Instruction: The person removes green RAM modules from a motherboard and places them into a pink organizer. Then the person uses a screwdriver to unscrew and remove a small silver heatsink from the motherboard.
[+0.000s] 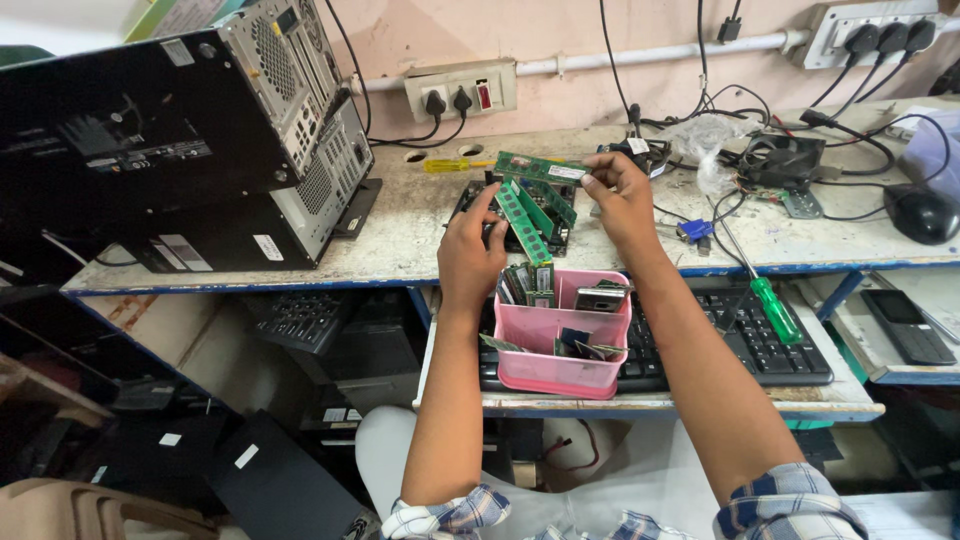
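Two hands work over a worn white table [420, 235] with a blue front edge. The right hand [622, 200] pinches a green memory stick [540, 168] by its right end, holding it level above the table; a pale rectangular label sits near the fingertips. The left hand [470, 255] rests just left of a dark board [520, 215] and grips a second green memory stick [522, 210] that stands tilted in the board, beside another like it.

Near the person, on a lower shelf, a pink plastic box [560, 345] sits on a black keyboard [760, 345]. It holds more green sticks upright in its far left compartment and small dark parts in the others. A green-handled screwdriver [775, 310] lies on the keyboard to the right.

At far left two black computer cases [200, 150] are stacked at a slant, with white rectangular stickers on their sides, one at the top corner and two low on the lower case. A yellow-handled screwdriver [450, 164] lies behind the board. On the pink wall a cream socket plate [462, 90] carries two black plugs and a red switch. At right lie tangled black cables, a small fan [785, 160], a black mouse [922, 213] and a dark phone [908, 325].
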